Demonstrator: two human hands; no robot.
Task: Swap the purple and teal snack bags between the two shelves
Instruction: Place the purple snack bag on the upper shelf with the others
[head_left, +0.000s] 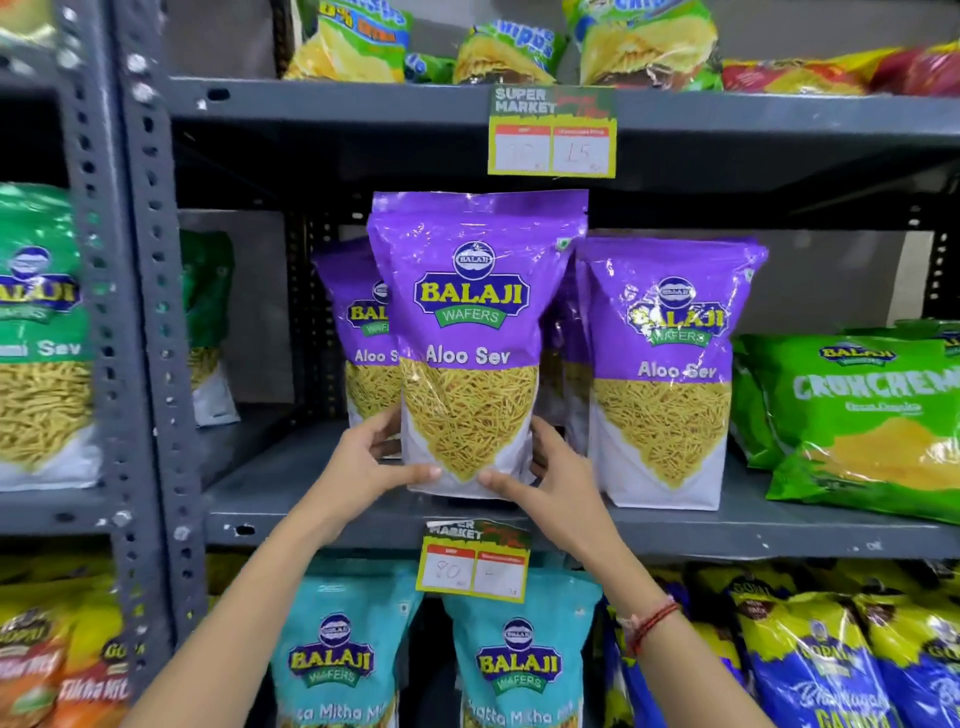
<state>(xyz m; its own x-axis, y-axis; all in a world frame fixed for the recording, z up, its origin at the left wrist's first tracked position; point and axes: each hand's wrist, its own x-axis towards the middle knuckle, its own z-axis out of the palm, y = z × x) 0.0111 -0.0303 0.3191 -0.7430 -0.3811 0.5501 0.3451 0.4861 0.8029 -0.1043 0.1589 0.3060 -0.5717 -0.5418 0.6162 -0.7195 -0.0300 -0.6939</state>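
A purple Aloo Sev bag stands upright at the front of the middle shelf. My left hand grips its lower left corner and my right hand grips its lower right corner, thumbs on the front. Behind it on the left stands another purple bag, and a further stack of purple bags stands to the right. Two teal bags stand on the shelf below, partly hidden by my forearms.
Green Crunchem packs lie at the right of the middle shelf. Green Sev bags fill the left rack beyond a grey upright. Price tags hang from the shelf edges. Blue and yellow bags sit lower right.
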